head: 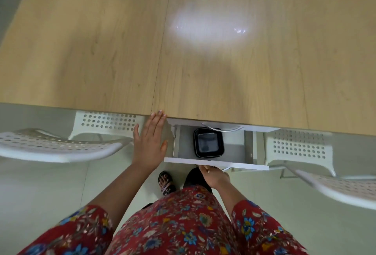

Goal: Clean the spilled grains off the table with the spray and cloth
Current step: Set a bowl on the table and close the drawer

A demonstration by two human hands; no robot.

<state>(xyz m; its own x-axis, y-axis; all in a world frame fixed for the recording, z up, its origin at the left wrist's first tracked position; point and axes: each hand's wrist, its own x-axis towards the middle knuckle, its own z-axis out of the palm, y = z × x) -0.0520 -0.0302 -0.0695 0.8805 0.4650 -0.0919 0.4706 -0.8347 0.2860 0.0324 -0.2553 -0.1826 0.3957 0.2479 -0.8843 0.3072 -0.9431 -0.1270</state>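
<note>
Left hand [149, 142]: fingers straight, thumb out; tips touch table [203, 61] edge, left of drawer [215, 164]
Right hand [213, 175]: fingers curled, gripping drawer front
Drawer: open, with black container [208, 142] inside

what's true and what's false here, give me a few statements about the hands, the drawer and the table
1. The drawer under the table stands open. True.
2. The left hand grips a spray bottle. False: it is flat and holds nothing, with its fingertips at the table edge.
3. A black square container lies in the drawer. True.
4. The right hand rests on the tabletop. False: it is below the table and grips the drawer front.
</note>
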